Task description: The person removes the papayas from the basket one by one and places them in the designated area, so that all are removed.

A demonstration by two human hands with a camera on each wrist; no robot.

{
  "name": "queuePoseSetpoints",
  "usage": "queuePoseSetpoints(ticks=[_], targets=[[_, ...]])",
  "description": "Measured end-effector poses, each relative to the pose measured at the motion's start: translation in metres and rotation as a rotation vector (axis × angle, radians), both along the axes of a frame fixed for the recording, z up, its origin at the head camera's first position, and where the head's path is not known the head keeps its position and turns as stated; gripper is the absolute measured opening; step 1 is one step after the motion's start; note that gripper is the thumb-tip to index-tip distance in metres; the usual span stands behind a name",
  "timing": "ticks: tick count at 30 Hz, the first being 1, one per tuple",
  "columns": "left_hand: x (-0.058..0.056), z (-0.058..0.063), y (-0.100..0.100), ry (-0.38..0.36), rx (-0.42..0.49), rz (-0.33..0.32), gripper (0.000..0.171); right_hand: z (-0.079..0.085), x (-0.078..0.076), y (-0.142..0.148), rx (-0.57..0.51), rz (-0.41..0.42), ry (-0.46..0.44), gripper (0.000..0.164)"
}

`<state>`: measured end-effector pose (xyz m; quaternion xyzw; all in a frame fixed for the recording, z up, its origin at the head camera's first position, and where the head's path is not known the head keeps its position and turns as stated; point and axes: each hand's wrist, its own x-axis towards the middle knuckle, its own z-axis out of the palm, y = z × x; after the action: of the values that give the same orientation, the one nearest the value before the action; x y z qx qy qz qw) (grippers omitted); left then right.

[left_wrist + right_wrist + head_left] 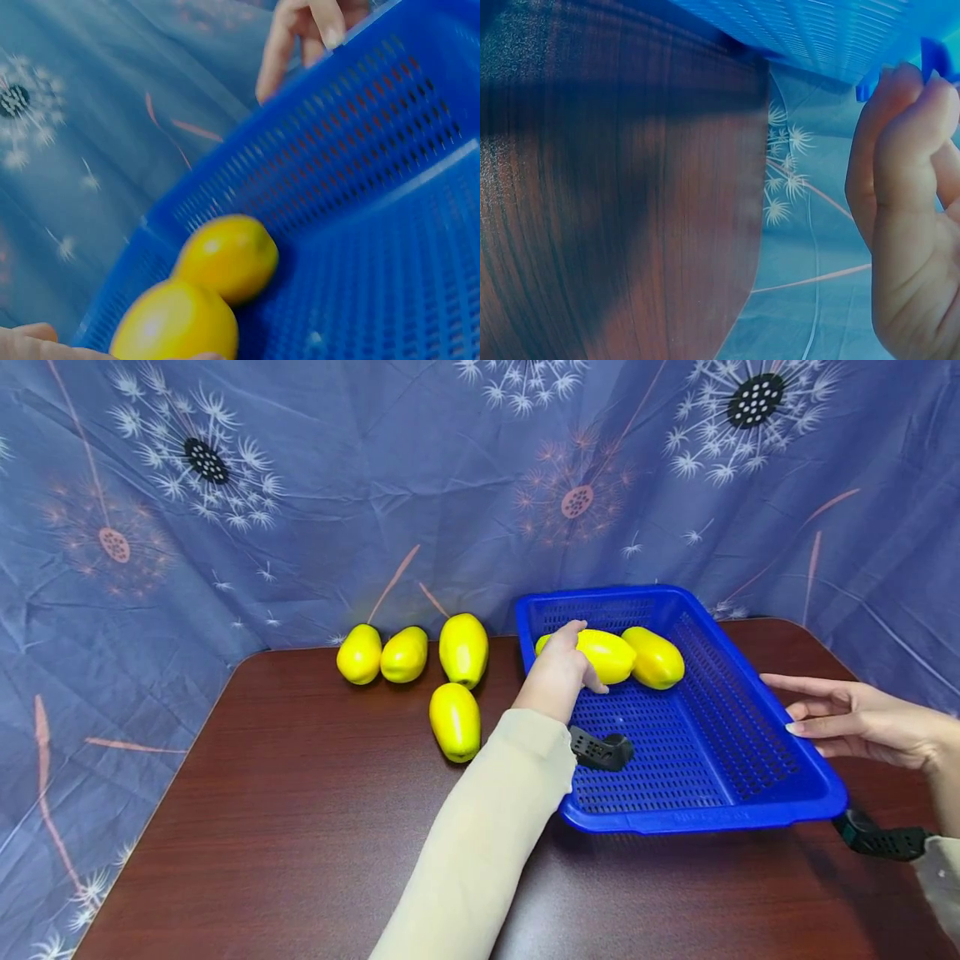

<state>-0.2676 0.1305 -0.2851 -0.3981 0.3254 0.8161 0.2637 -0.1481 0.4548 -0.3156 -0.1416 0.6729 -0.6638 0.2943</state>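
Note:
A blue perforated plastic basket (750, 693) sits right of centre on the table, its near right side lifted off the wood. Inside, near its back, my left hand (558, 672) holds a smooth yellow oval fruit (606, 657), with thumb and fingers on opposite sides. A second yellow oval fruit (656, 658) touches it on the right. A bit of yellow shows left of the hand, mostly hidden. My right hand (862, 718) pinches the basket's right rim between thumb and fingers. From below, the right wrist view shows these fingers (904, 142) at the rim.
Left of the basket, several more yellow oval fruits (455, 722) lie on the dark brown wooden table (300, 827). A blue curtain (360, 485) with dandelion prints hangs behind the table. Black straps (603, 749) are around both wrists.

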Motion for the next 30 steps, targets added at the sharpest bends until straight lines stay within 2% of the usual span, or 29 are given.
queuePoseSetpoints(ticks=[1,2,5,8,9,10,15,18,19,24,27,30], targets=[[-0.005,-0.007,0.003,-0.045,-0.007,0.000,0.076,0.000,0.000,0.000,0.006,-0.004,0.000,0.065],[-0.014,-0.021,0.006,-0.064,-0.037,-0.045,0.075,0.000,0.000,0.000,0.009,-0.004,-0.001,0.065],[-0.027,-0.042,0.011,-0.130,-0.053,-0.054,0.077,-0.001,0.000,-0.001,0.004,0.002,-0.001,0.066],[-0.025,-0.046,0.011,-0.157,-0.019,0.003,0.081,-0.001,0.000,-0.001,-0.003,0.009,0.002,0.066],[-0.021,-0.042,0.010,-0.173,0.008,0.040,0.084,-0.001,0.000,-0.001,0.004,0.003,0.005,0.065],[-0.022,-0.042,0.010,-0.173,0.012,0.042,0.083,-0.001,0.000,-0.001,0.008,0.000,0.008,0.065],[-0.039,-0.060,0.019,-0.183,0.028,0.046,0.081,-0.001,0.000,0.001,0.027,-0.022,0.013,0.065],[-0.036,-0.060,0.019,-0.197,0.054,0.062,0.077,0.000,0.001,0.001,0.022,-0.017,0.013,0.065],[-0.027,-0.053,0.016,-0.183,0.054,0.067,0.074,0.000,0.002,0.001,0.023,-0.017,0.014,0.065],[-0.007,-0.041,0.004,-0.078,0.003,0.056,0.075,0.000,0.002,-0.001,0.023,-0.016,0.014,0.064],[-0.002,-0.038,0.001,-0.037,-0.017,0.061,0.085,0.000,0.001,-0.002,-0.003,0.001,0.010,0.064],[-0.003,-0.039,0.002,-0.015,-0.025,0.049,0.089,0.002,0.001,-0.002,-0.013,0.006,0.010,0.064]])
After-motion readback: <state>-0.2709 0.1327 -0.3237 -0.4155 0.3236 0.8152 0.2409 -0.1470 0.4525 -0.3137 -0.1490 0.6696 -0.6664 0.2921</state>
